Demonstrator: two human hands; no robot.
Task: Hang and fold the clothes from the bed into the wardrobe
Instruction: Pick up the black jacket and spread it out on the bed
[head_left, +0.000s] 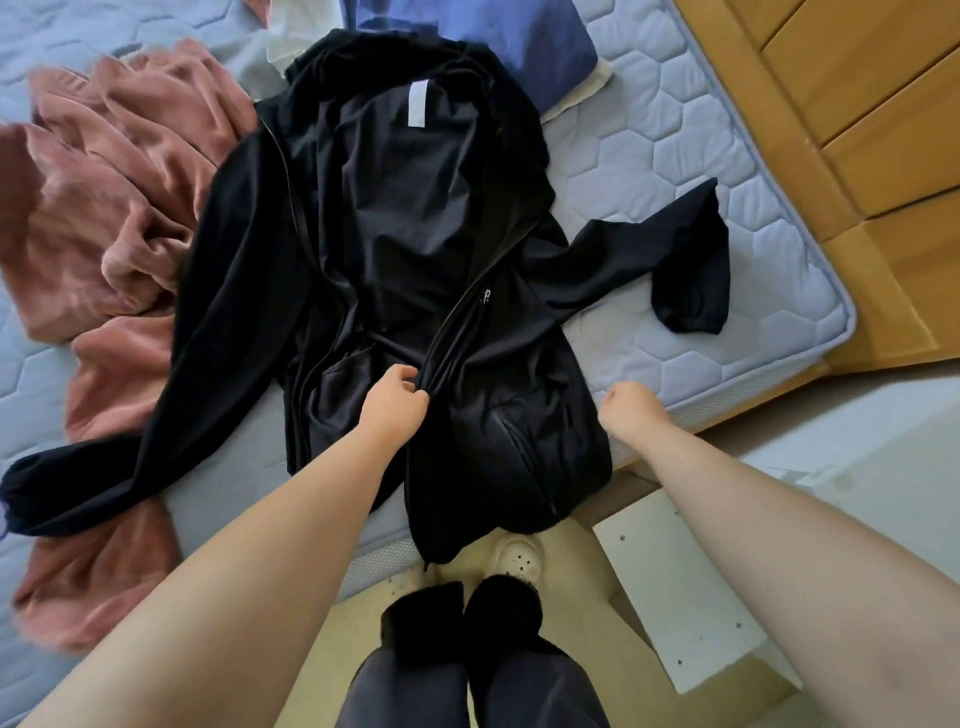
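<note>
head view, and a black zip jacket (395, 249) is seen spread open on the quilted light-blue mattress (675, 156). thin, smooth, slightly shiny cloth is shown, creased through the middle, with a white label (417, 104) inside the back near the collar and a small white logo (487, 292) on the front panel beside the zip. its long axis is run straight away from the person: the collar end is pointed to the far side of the bed, and the hem is laid toward the person, draped over the mattress edge. one sleeve is stretched out toward the lower left, across a rumpled pink cloth (104, 182); the other is bent out to the right, its cuff folded back on the mattress.

the zip edge of the right-side front panel is pinched by the left hand (395, 397), cloth bunched between thumb and fingers. the right hand (631, 408) is held at the jacket's side edge with fingers curled under; whether cloth is caught in it cannot be told.

a blue cloth (493, 36) is seen beyond the collar, a wooden cabinet (857, 104) at the right, a white clog (519, 553) on the floor below the hem.
</note>
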